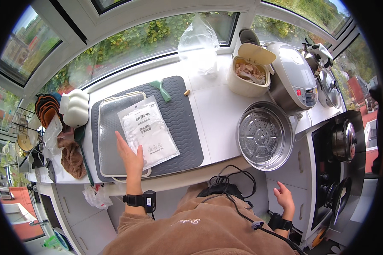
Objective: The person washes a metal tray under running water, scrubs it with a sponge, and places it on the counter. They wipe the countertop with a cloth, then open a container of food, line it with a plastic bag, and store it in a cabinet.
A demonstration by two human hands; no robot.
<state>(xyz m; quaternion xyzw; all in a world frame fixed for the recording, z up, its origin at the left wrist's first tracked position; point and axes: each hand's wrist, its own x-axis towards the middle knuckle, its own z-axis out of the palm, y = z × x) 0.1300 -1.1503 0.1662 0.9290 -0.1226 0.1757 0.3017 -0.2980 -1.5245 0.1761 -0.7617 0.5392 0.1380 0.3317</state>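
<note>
My left hand [131, 157] is flat with its thumb spread, over the front part of a translucent cutting board [109, 127] with a pale rim. It is beside the lower left edge of a white plastic packet [149, 132] that bears printing. I cannot tell whether the hand touches either. Board and packet lie on a dark grey ribbed mat [178, 134]. Behind the packet rests a green plastic utensil [163, 91]. My right hand [284, 195] hangs in the air in front of the counter, holding nothing, fingers loosely curled and thumb apart. Dark straps circle both wrists.
A metal steamer pot [264, 135] stands by the counter's front edge. Behind it are a cream bin [247, 84] with scraps, a rice cooker [292, 78] and a clear plastic bag [199, 47]. A brown cloth [71, 157] lies left; a lidded pot [344, 140] is on the stove.
</note>
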